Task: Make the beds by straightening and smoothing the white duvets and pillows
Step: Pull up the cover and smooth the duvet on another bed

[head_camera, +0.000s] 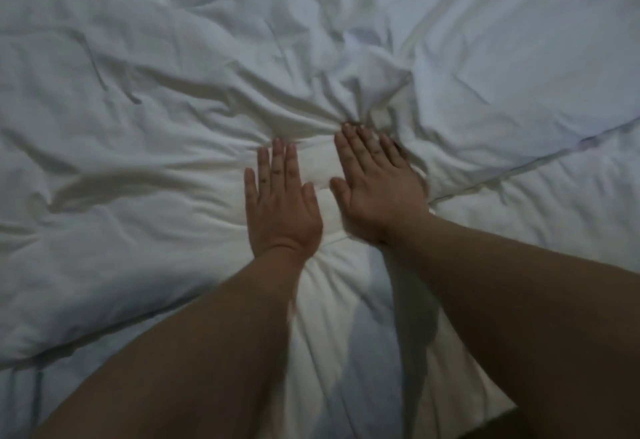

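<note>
- You have your left hand (282, 203) flat on the soft, white, crumpled fabric duvet (138, 161). The fingers are straight and close together, the palm is down, and the hand grips nothing.
- Your right hand (375, 193) lies just beside it in the same way: open, palm pressed to the cloth, holding nothing. A narrow strip of fabric shows between the two hands.
- The duvet fills nearly the whole view and lies spread under both forearms.
- Done so far, by my reading: the small patch directly under and between your palms looks flat and taut. That is the only smooth area visible.
- A thick ridge of bunched folds (311, 106) sits right at your right fingertips (363, 144) and just ahead of the left ones. Creases fan out from it in all directions.
- Left to do: the far half and the left side carry long, deep wrinkles. The right side is calmer but also creased.
- A piped edge (519, 170) runs diagonally at right, and another shows at lower left. Neither lies straight, so the duvet looks out of square.
- No pillows are in view, so you cannot log their state from here.
- A dark patch (516, 421) at the bottom right is too dim to identify.
- Judgement: this is an early stage, with the smoothing begun and most of the surface untreated.
</note>
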